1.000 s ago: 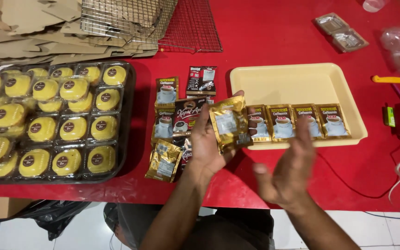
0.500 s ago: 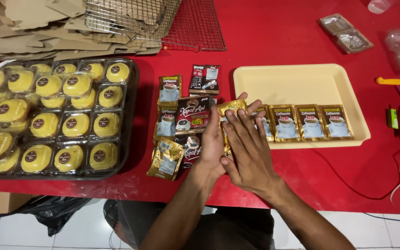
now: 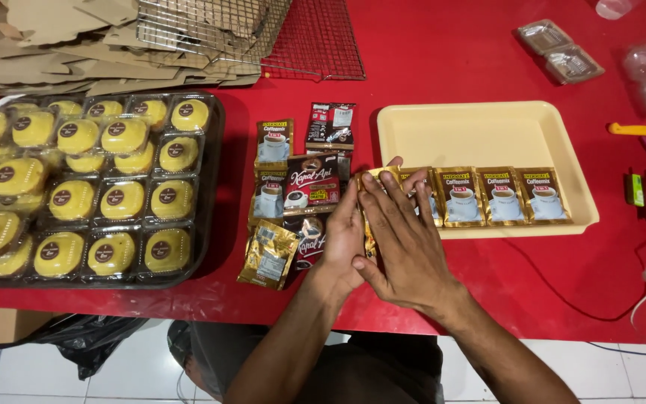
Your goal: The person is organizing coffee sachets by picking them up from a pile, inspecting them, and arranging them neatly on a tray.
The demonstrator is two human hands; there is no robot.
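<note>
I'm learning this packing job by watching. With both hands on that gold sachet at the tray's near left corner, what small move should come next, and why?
Probably lay the gold sachet flat at the left end of the row in the tray. Both the left hand and right hand press it there, beside the sachets already lined up along the near edge.

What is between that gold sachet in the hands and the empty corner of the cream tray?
Nothing visible. Both the left hand and right hand hold the gold sachet right at the tray's left end, next to the row of sachets already lying there. The tray floor behind that row is bare.
</note>
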